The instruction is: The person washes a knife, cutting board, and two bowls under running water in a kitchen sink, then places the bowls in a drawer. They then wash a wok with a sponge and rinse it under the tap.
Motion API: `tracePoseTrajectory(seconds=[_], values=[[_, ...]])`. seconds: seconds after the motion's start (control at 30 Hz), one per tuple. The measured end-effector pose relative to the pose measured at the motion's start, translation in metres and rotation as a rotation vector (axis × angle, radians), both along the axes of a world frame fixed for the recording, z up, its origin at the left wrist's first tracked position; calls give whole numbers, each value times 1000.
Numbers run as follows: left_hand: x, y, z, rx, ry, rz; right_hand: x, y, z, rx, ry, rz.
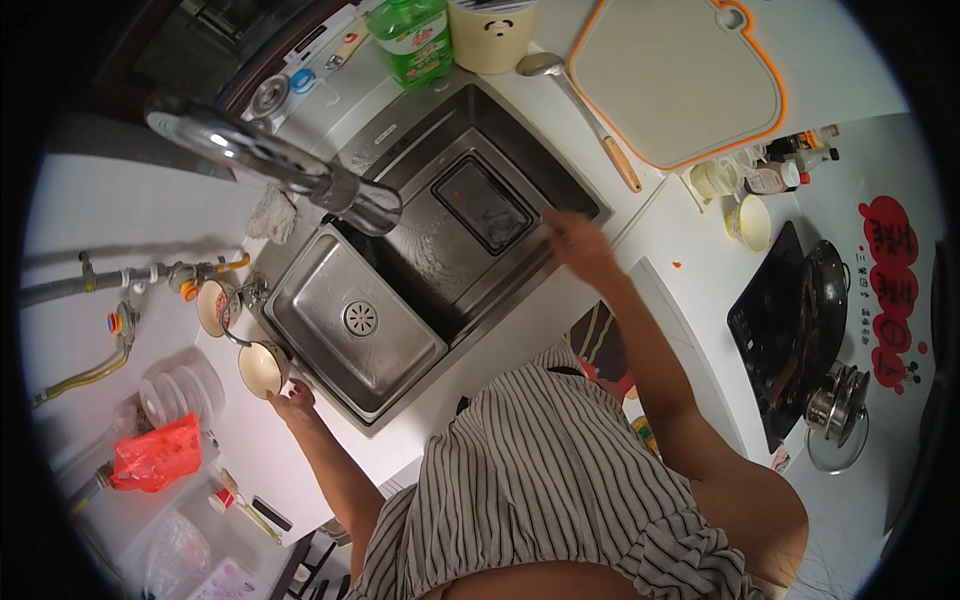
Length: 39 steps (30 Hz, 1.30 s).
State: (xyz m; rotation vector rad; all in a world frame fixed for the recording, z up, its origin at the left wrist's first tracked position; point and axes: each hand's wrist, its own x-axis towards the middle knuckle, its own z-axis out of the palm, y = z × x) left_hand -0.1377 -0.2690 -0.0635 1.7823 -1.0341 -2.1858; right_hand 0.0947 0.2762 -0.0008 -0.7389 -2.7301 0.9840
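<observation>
My left hand (pixel 291 400) grips a small cream bowl (pixel 262 371) by its near rim, over the counter left of the sink. The inside of the bowl shows no food. Close beyond it, another bowl (pixel 212 309) holds small pink pieces. My right hand (pixel 579 244) is blurred over the right-hand edge of the stainless steel sink (pixel 450 292); its fingers are unclear, and I cannot tell if it holds anything. A steel drain basin (pixel 322 300) fills the left side of the sink. The wet sink bottom has a dark-rimmed rectangular plate (pixel 484 204).
A chrome faucet (pixel 300 169) arches over the sink. Behind stand a green detergent bottle (pixel 411 45) and a cream canister (pixel 491 37). To the right are a ladle (pixel 592 116), a cutting board (pixel 679 75), a wok (pixel 823 300) on an induction cooker (pixel 757 337), and seasoning bottles (pixel 772 178).
</observation>
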Motion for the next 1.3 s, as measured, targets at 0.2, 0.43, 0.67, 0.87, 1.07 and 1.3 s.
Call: tracePoseTrajectory(seconds=[0.2,0.43,0.67,0.87,1.07,1.3], values=[[75,70,-15,163,251,-564,132,152,-44,-813,678,-1261],[107,219,12,295,69,-656,277,283,-100,-1158,723,-1342],[132,290,37,280,111,-1075,260,235,-87,-736,639,-1442],[162,346,74,342,109,-1640,200,76,-18,-621,383,-1138],[158,371,68,468,192,-1650,62,-10,24,-1145,39,-515],[101,327,74,355,287,-1378,-65,-2,-24,-1447,-384,0]])
